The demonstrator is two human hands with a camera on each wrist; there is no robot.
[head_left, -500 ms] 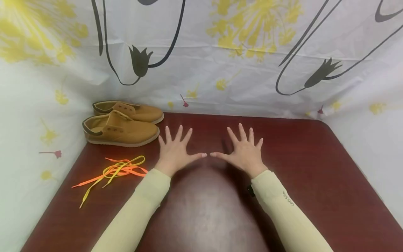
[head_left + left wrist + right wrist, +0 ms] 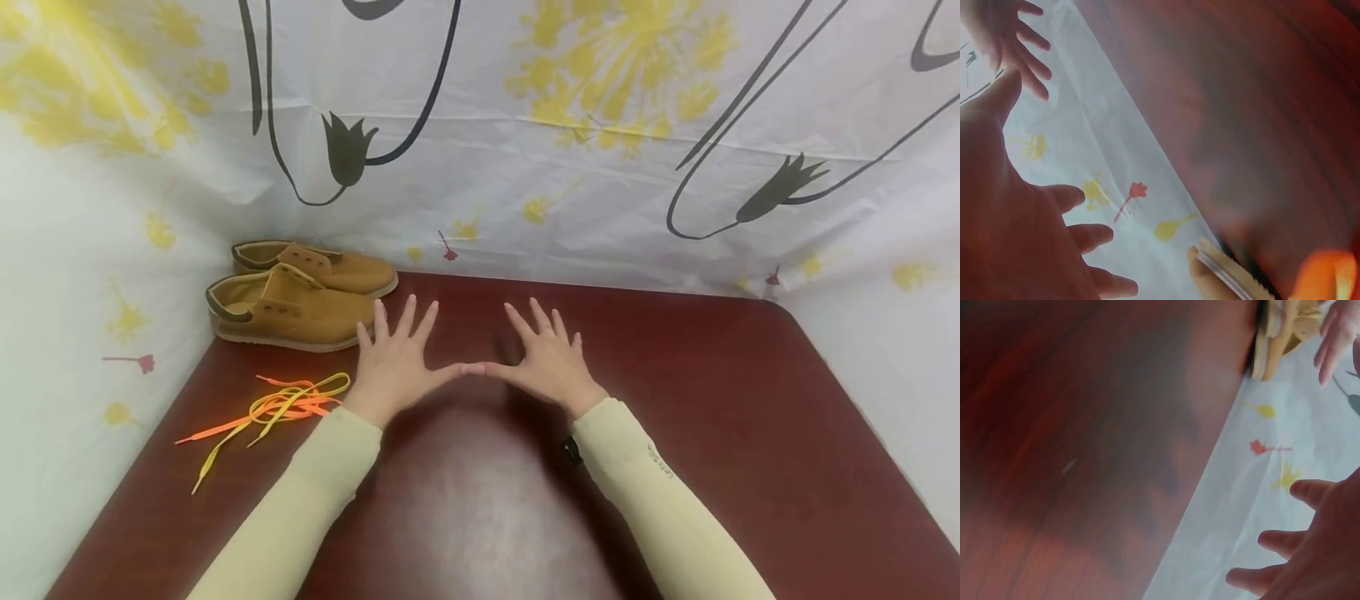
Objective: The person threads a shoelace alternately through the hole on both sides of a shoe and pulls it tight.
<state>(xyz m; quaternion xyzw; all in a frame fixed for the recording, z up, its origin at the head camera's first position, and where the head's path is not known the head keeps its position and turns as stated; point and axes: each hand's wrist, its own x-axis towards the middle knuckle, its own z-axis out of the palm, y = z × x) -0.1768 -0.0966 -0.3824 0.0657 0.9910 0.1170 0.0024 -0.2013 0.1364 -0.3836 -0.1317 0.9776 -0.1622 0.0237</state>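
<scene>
My left hand [image 2: 395, 367] and right hand [image 2: 553, 362] are held out over the dark red table, fingers spread and straight. Their thumb tips meet in the middle in the head view. Neither hand holds anything. Nearest the left hand is a tan shoe [image 2: 307, 317] without laces, its toe overlapped by the little finger in the head view. A second tan shoe [image 2: 360, 272] sits behind it. To the left of the left wrist lie an orange shoelace [image 2: 225, 428] and a yellow shoelace [image 2: 213, 458], loosely tangled together.
A reddish-brown table [image 2: 712, 400] with a rounded far right corner lies under the hands. White cloth [image 2: 480, 167] printed with yellow flowers and grey stems hangs behind it and along both sides. A dark band [image 2: 572, 450] shows at the right cuff.
Both hands have shifted left in the head view, the right one more, so the thumb tips that stood slightly apart now meet. The shoes and shoelaces lie as before.
</scene>
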